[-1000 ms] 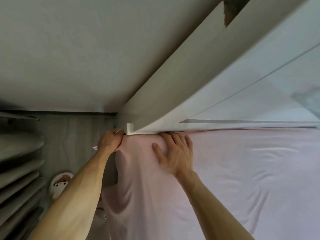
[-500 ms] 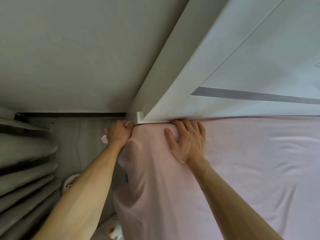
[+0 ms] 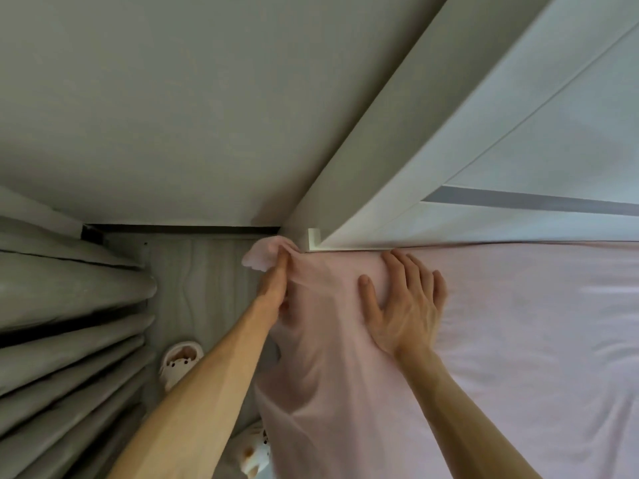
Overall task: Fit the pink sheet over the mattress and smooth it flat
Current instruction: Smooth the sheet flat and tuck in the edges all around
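grey floor (image 3: pixel 207 288): one pink sheet (image 3: pixel 518 340), two hands (image 3: pixel 276 285) (image 3: pixel 404 305).

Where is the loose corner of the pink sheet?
Head view, centre-left: the sheet corner is bunched in the left hand, just left of the white frame corner.

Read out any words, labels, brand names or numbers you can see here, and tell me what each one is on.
None: there is no readable text anywhere in this view. The pink sheet, the white panel above it, the grey curtain and the wall are all plain. The slippers on the floor show only small brown marks, not letters.
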Available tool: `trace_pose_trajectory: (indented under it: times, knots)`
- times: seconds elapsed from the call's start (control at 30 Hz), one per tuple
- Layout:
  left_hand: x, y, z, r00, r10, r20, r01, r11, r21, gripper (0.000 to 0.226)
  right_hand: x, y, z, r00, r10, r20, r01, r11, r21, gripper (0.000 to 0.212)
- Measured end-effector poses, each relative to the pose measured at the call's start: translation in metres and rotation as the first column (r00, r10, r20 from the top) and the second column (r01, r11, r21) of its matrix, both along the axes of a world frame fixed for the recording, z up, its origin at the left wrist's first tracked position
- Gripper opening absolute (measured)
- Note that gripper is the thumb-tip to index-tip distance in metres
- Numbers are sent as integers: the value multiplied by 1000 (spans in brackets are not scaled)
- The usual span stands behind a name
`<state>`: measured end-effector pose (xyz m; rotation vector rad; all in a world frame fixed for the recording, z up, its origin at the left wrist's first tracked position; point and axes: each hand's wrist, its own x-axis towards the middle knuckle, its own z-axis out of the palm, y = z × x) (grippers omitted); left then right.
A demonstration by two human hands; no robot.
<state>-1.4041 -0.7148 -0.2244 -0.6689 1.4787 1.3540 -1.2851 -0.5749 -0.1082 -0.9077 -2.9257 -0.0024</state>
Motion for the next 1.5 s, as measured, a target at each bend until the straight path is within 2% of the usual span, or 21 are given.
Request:
trace_pose_trajectory:
  times: [0.07,0.13,0.17,0.2,0.27,0.33,0.47,0.53,0.6,0.7,0.77,0.87,0.93,0.97,1.03,1.13,1.2,1.23,1.33,1.43,1.5]
  knots:
    - [-13,12,-5,981,-123,-149,108,988,-106,46,-4,3,0,1000,-8,9,8,1000,11,51]
    - [-27,17,-11,902,-358,-242,297,920,-258,30,-15,5,0,999,-22,30,22,1000,23,44]
    - [-34,18,-13,850,-454,-267,355,868,-347,31,-22,6,-1,999,-20,49,19,999,30,41]
    - [-40,18,-15,815,-508,-278,360,820,-445,32,-29,6,-3,997,-12,73,9,999,39,39]
    - [-50,17,-20,805,-532,-262,301,747,-592,33,-38,5,-6,994,0,106,-5,999,42,37]
    - [-52,25,-28,818,-516,-254,277,741,-612,33,-39,3,-8,995,1,97,-5,999,50,36]
    - [-54,39,-43,794,-524,-308,301,779,-550,25,-37,0,-13,999,19,50,-21,999,39,35]
    - [-57,32,-42,746,-594,-299,386,753,-533,30,-34,5,-8,1000,31,3,-31,999,-25,35]
    - [-61,12,-46,739,-611,-283,424,749,-510,40,-33,6,-5,997,55,-52,-60,993,-101,34]
    - [-53,-13,-12,754,-565,-335,332,768,-548,34,-21,6,11,993,34,-110,-56,977,-207,44]
    - [-33,-20,28,717,-561,-414,248,760,-601,20,-3,6,18,998,-4,-57,-8,978,-207,56]
    - [13,-5,106,486,-628,-608,273,770,-577,10,44,21,30,983,-176,50,182,970,-161,64]
    - [45,29,144,213,-658,-722,426,728,-538,12,88,36,41,936,-333,112,349,918,-190,64]
    - [60,43,153,77,-661,-747,482,680,-552,14,106,40,40,914,-381,139,403,892,-204,64]
    - [91,88,173,-272,-610,-744,532,549,-644,27,148,50,46,838,-528,137,545,806,-233,66]
    - [144,157,186,-624,-440,-647,570,310,-761,52,217,65,52,656,-740,146,745,605,-282,69]
    - [169,185,178,-747,-362,-558,557,119,-822,62,250,71,50,551,-817,167,818,489,-303,68]
    - [190,201,171,-815,-273,-511,525,25,-851,65,278,74,49,462,-870,173,863,396,-314,68]
    - [217,225,149,-920,-36,-391,392,-150,-908,64,344,85,43,216,-962,170,928,148,-342,70]
    - [184,235,128,-936,-64,-346,350,-84,-933,64,389,96,34,-43,-982,186,925,-110,-364,73]
    - [149,243,126,-933,-160,-322,329,-19,-944,66,382,108,27,-133,-971,196,891,-204,-405,76]
